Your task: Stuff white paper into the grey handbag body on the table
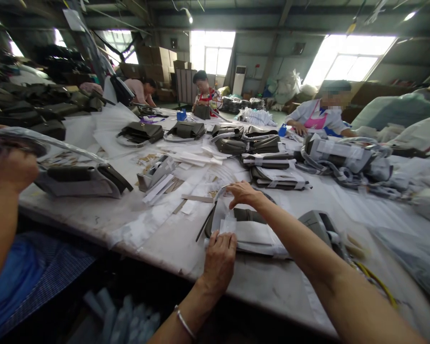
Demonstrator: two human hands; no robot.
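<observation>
A dark olive handbag (252, 234) with white wrapping over its front lies at the near table edge. My left hand (220, 258), with a bracelet on its wrist, holds the bag's lower left front, fingertips over a translucent strip of tape (228, 220). Its thumb is hidden. Above it, my right hand (244, 193) reaches across the bag with fingers curved and the thumb at the strip's upper end. The exact pinch is hard to make out. A wrapped grey strap (220, 193) arches beside the right fingertips. A grey tape dispenser (318, 227) stands to the right.
At left, a co-worker's hand (12, 167) holds the wrapped strap of another handbag (79, 181). Another dispenser (157, 169) stands among paper scraps. Several bags (279, 174) lie beyond mine, with a wrapped pile (347, 157) at right. Other people work across the table (157, 258).
</observation>
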